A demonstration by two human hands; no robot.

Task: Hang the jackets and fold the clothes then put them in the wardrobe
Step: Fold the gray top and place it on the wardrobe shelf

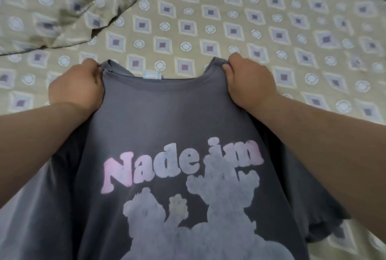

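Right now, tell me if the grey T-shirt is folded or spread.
Spread, not folded: left hand and right hand grip the T-shirt by its shoulders, printed front showing.

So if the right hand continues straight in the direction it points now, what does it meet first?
Probably only the patterned bedsheet: the right hand, gripping the grey T-shirt at the shoulder, points up the bed. Depth is unclear.

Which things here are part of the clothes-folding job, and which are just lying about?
Job: dark grey T-shirt with pink lettering; left hand and right hand, each gripping a shoulder.
Lying about: beige diamond-patterned bedsheet; rumpled matching cover, upper left.
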